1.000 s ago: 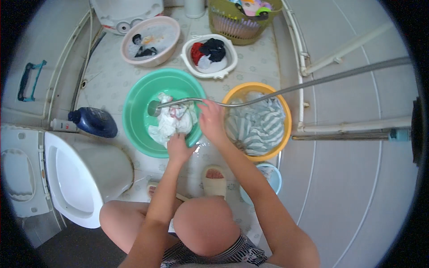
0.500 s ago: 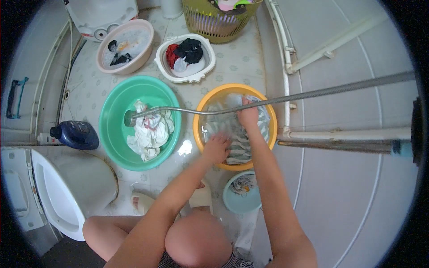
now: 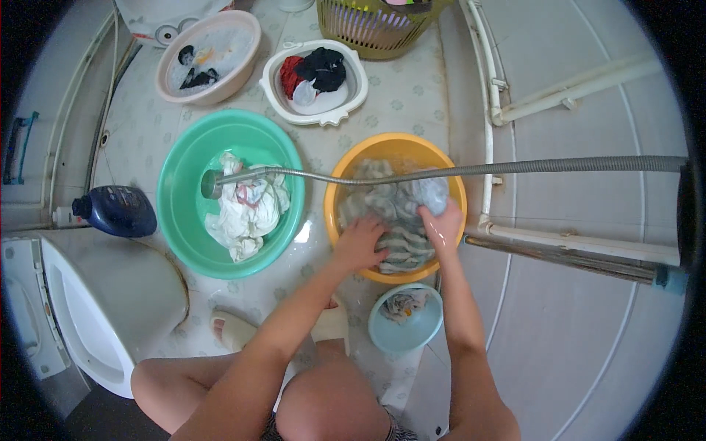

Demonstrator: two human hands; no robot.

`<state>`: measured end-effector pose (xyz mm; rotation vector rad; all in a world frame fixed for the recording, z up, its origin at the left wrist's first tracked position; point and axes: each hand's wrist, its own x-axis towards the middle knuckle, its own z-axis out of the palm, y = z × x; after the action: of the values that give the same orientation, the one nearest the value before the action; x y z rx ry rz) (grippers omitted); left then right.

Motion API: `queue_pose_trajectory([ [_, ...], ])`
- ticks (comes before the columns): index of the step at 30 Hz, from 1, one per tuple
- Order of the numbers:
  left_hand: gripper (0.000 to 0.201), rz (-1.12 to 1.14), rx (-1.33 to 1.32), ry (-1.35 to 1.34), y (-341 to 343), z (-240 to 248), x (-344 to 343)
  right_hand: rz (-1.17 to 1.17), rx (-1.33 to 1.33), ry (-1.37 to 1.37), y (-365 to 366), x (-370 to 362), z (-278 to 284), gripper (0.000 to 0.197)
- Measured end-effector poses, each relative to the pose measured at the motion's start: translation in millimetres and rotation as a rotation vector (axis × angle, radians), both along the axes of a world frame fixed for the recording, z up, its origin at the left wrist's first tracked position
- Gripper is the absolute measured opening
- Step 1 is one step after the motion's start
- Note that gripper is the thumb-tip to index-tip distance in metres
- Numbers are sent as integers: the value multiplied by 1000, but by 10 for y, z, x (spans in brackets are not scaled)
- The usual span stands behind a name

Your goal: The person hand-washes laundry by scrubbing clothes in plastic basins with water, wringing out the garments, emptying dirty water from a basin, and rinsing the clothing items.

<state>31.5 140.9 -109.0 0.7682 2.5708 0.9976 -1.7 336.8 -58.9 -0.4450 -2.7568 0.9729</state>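
Note:
An orange basin (image 3: 334,158) holds water and a soaked, grey-and-white striped garment (image 3: 408,246). My left hand (image 3: 360,244) lies over the garment at the basin's near left side, its fingers spread. At the right rim my right hand (image 3: 444,228) is closed around a bunched, pale bluish part of the wet cloth (image 3: 429,194); wet streaks shine on that hand. A metal shower hose (image 3: 471,170) passes over the basin, ending in a shower head (image 3: 211,184) above the green basin (image 3: 176,228), where white laundry (image 3: 250,220) lies.
Below the orange basin stands a small light-blue basin (image 3: 401,338) with a crumpled cloth. Farther back are a pink basin (image 3: 243,77) of suds, a white basin (image 3: 353,110) of dark and red clothes, and an olive basket (image 3: 368,33). A toilet (image 3: 140,272) and dark-blue bottle (image 3: 121,212) are left.
My right hand has drawn back from the basin's far side to its right rim, bunching pale cloth up. My left hand stays over the striped garment. The view has shifted slightly.

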Motion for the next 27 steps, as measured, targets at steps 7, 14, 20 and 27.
queue_pose_trajectory([
  [7,48,82,130,-65,-109,-112,-82,332,204,116,-429,265,338,49],
  [14,21,420,386,23,-135,-93,160,538,438,-100,-427,-77,-558,41],
  [20,18,394,491,-6,-308,122,334,510,574,-731,-269,-590,-1100,37],
  [27,13,370,516,-247,-475,262,322,416,473,-766,-353,-609,-656,36],
])
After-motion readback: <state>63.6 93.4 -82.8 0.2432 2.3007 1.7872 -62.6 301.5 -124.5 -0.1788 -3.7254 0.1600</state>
